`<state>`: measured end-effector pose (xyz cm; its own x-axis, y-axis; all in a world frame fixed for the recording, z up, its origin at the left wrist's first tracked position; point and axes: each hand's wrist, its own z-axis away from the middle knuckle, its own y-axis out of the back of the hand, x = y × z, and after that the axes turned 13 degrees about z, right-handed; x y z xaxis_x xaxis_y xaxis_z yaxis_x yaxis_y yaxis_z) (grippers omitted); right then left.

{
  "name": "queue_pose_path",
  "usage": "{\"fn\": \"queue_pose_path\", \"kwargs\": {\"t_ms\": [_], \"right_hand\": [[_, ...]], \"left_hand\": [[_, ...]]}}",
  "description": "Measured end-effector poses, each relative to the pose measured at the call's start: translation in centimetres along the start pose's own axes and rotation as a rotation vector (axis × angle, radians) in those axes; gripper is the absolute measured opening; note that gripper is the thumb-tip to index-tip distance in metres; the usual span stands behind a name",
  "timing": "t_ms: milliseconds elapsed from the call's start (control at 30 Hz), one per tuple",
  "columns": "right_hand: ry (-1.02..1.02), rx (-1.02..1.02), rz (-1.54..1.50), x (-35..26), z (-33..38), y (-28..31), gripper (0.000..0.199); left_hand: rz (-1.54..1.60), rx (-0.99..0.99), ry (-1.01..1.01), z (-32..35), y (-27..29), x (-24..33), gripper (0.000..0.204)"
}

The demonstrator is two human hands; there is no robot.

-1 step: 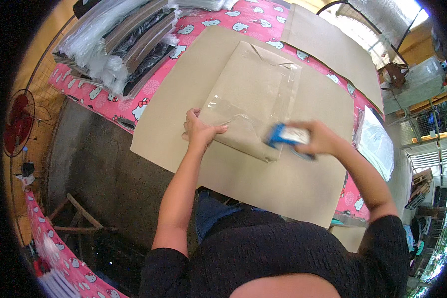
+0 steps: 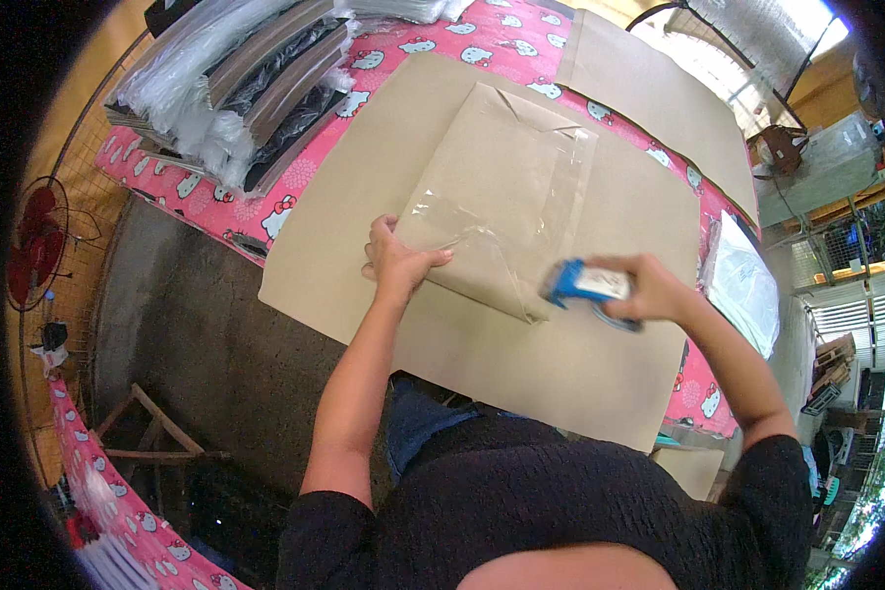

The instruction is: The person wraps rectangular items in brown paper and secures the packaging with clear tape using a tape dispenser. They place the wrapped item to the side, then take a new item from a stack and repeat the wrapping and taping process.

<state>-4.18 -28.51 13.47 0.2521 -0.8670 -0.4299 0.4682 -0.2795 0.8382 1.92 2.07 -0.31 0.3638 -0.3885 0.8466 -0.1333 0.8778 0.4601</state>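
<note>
A flat parcel (image 2: 497, 182) wrapped in brown paper lies on a large brown paper sheet (image 2: 334, 256). Clear tape (image 2: 565, 182) shines along its right side and across its near end. My left hand (image 2: 400, 264) grips the parcel's near left corner, thumb on top and fingers round the edge. In my right hand (image 2: 649, 285) is a blue tape dispenser (image 2: 588, 283), slightly blurred, held just right of the parcel's near right corner. Whether a strip of tape links the dispenser to the parcel, I cannot tell.
The table has a pink patterned cover (image 2: 388, 44). Stacked plastic-wrapped flat goods (image 2: 256, 88) stand at the far left. More brown paper sheets (image 2: 659, 98) lie at the far right, with a white plastic-wrapped bundle (image 2: 742, 285) by the right edge. A red fan (image 2: 37, 246) is at left.
My right hand and the tape dispenser have shifted a little to the right and nearer, away from the parcel's edge. The left hand and the parcel stay in place.
</note>
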Motion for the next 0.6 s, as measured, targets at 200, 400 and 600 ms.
{"fn": "queue_pose_path", "kwargs": {"t_ms": [200,400,600], "right_hand": [[-0.211,-0.574,0.602,-1.1,-11.3,3.2,0.062],[-0.648,-0.915,0.056,-1.6,-20.4,0.7,0.037],[-0.882,-0.358,0.748,7.3,0.8,0.8,0.047]], "left_hand": [[-0.491,-0.131,-0.557,1.6,-2.0,5.2,0.099],[-0.424,-0.102,-0.788,-1.3,-5.2,1.0,0.1],[-0.594,-0.169,-0.644,-0.8,-5.1,1.8,0.099]]}}
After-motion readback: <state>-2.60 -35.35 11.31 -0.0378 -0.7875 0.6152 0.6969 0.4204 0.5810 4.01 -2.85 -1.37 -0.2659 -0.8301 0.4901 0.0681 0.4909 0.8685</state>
